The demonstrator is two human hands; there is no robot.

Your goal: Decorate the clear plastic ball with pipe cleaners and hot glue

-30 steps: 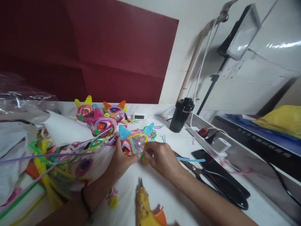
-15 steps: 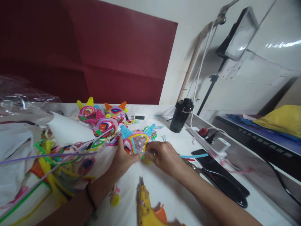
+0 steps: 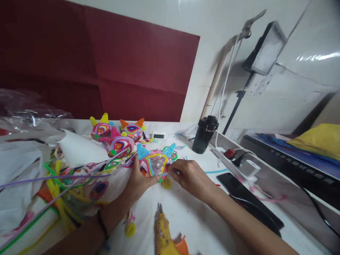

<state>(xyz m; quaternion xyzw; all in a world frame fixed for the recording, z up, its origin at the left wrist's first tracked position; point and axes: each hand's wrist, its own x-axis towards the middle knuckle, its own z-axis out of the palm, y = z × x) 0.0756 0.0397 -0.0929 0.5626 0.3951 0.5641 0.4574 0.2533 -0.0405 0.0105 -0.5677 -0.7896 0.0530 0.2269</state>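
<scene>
A colourful animal head [image 3: 157, 163] with blue horns, made of coiled pipe cleaners around a clear, glittery middle panel, stands on the white table. My left hand [image 3: 138, 186] grips its left side, thumb along the lower edge. At its lower right my right hand [image 3: 186, 175] pinches a light blue pipe cleaner [image 3: 216, 171], one end against the head's bottom edge and the rest trailing out to the right behind the hand. Just beneath the head sits a yellow coil [image 3: 166, 183]. Nearer to me lies a yellow glue gun [image 3: 164, 230] with an orange trigger, touched by neither hand.
Similar finished-looking heads [image 3: 120, 145] stand at the back left, above a heap of loose pipe cleaners [image 3: 62, 187]. A small digital clock [image 3: 158, 136] and a black bottle [image 3: 205, 136] are at the back. To the right lie a phone [image 3: 227, 182], black-handled scissors [image 3: 255, 212] and a power strip [image 3: 223, 156].
My right hand has drawn slightly away from the head's lower edge, so more of the blue pipe cleaner and the yellow coil show. The left hand keeps its grip. The view has tilted slightly.
</scene>
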